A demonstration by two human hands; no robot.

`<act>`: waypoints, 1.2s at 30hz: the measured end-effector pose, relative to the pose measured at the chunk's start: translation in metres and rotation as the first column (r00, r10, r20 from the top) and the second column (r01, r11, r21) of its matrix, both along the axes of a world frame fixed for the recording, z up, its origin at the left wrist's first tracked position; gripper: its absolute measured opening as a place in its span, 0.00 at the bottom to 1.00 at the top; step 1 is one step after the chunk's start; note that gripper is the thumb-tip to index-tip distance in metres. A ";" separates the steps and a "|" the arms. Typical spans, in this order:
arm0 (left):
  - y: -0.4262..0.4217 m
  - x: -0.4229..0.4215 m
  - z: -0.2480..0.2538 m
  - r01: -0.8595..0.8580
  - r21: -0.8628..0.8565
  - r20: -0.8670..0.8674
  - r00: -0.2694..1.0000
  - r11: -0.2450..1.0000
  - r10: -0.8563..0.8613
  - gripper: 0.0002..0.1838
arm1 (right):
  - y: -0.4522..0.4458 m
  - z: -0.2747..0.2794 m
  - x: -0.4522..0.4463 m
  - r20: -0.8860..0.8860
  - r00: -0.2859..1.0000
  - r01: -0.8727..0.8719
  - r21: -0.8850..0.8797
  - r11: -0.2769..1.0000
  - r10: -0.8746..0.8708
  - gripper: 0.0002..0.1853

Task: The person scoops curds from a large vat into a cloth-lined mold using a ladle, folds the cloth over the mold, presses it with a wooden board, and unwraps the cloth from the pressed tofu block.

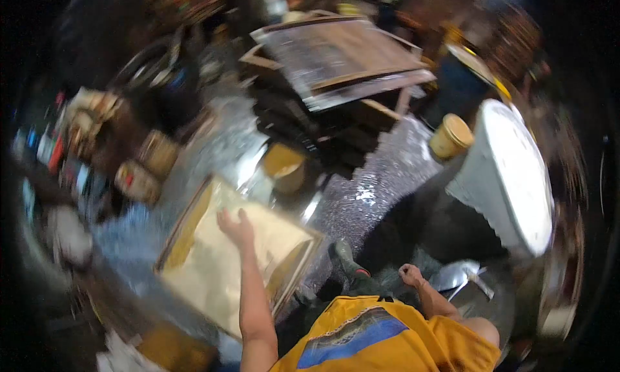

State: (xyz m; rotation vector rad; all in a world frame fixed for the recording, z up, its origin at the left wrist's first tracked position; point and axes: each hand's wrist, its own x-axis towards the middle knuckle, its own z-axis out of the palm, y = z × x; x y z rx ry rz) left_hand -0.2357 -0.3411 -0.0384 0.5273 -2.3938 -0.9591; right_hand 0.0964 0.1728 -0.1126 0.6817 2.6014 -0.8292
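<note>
My left hand is over a wood-edged tray or frame with a smooth cream-coloured sheet or filling. Its fingers are apart, and contact with the cream surface cannot be made out. My right hand hangs low by my side, curled into a fist, with nothing visible in it. Close to it on the floor lies a shiny metal piece, perhaps a scoop or shovel blade.
Ahead stands a framed panel across a wooden box. A large white-topped tub, a yellow bucket and a dark barrel are on the right. A yellowish container sits on the wet floor. Clutter lines the left.
</note>
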 end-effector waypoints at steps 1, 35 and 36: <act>0.009 -0.027 0.031 0.092 0.096 -0.018 0.996 0.991 -0.091 0.30 | 0.001 -0.006 0.001 0.013 0.997 0.073 -0.005 0.997 -0.073 0.11; 0.054 0.055 0.192 0.161 0.856 -0.049 0.971 0.491 -0.232 0.16 | 0.079 0.321 -0.340 -0.563 0.713 0.149 -0.461 0.875 -0.419 0.26; 0.040 0.082 0.180 0.100 0.885 -0.014 0.982 0.454 -0.189 0.18 | 0.059 0.336 -0.338 -0.517 0.788 0.090 -0.440 0.894 -0.334 0.29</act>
